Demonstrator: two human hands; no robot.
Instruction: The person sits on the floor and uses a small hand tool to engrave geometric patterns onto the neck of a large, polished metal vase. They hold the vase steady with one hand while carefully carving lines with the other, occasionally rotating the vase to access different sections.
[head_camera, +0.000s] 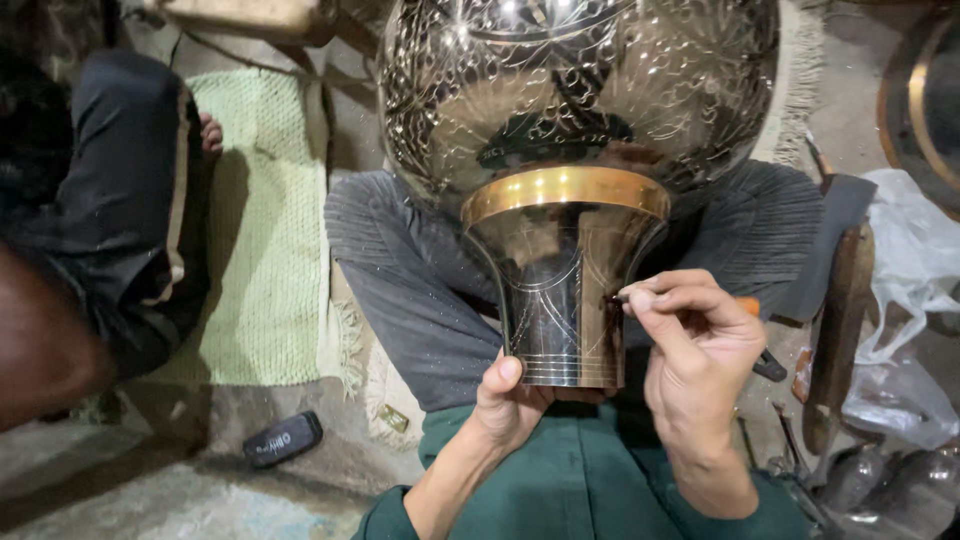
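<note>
Vase (565, 290) — left hand (508, 400) cups its end, right hand (695, 345) pinches a tool.

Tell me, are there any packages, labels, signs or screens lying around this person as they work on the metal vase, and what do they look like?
Small black case or device: on the floor at lower left, oblong with rounded ends, pale lettering on top.
Plastic bags: at the right edge beside the wooden tool, crumpled, whitish and translucent, no print visible.
No signs or lit screens show.

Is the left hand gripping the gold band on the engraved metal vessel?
No: the left hand steadies the flared base rim of the engraved metal vessel, well below the gold band.
</note>
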